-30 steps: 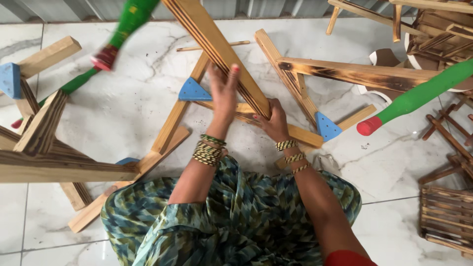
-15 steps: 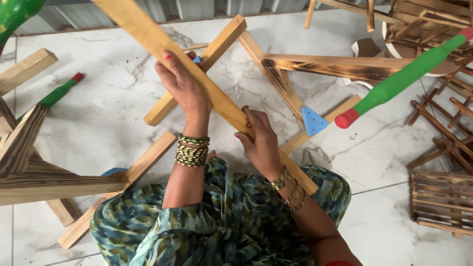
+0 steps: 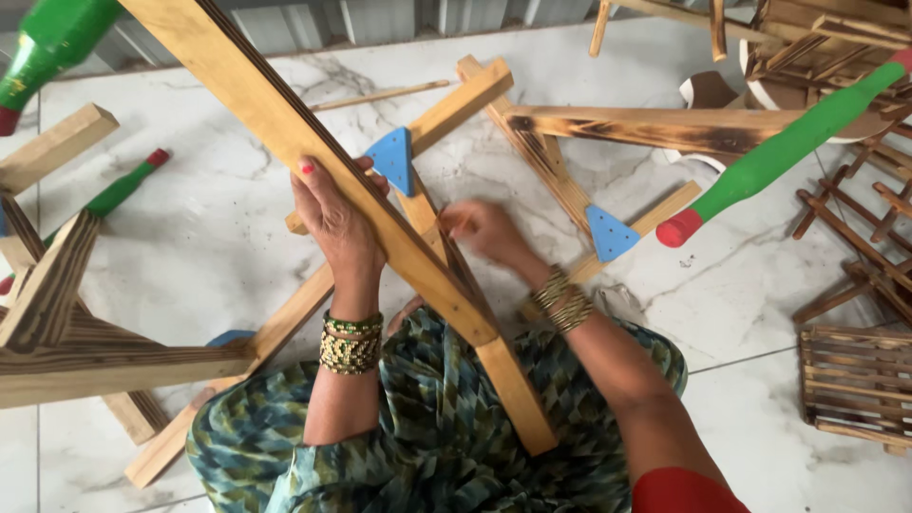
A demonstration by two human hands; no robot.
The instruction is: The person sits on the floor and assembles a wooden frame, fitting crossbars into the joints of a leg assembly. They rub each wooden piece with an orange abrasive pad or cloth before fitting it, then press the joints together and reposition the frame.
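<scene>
The left hand (image 3: 337, 223) is grasping a long pale wooden plank (image 3: 313, 171) around its middle, fingers wrapped over the upper edge, so that the plank is slanting from the far left down toward the near centre above the lap; a grip at mid-length looks chosen to balance the plank while its lower end is hanging free over the patterned green dress (image 3: 427, 427). The right hand (image 3: 484, 231) is blurred, just right of the plank, with its fingers reaching toward a second wooden slat (image 3: 475, 313) that is running under the first; whether that grip is clenched or released I cannot tell. Beneath both hands a wooden frame with blue triangular corner braces (image 3: 392, 160) is lying flat on the white marble floor (image 3: 218, 228), probably spread out so its joints are staying reachable. A green club with a red tip (image 3: 779, 157) is hanging over the far right, and a slatted wooden crate (image 3: 855, 385) is sitting at the near right, well apart from the hands
</scene>
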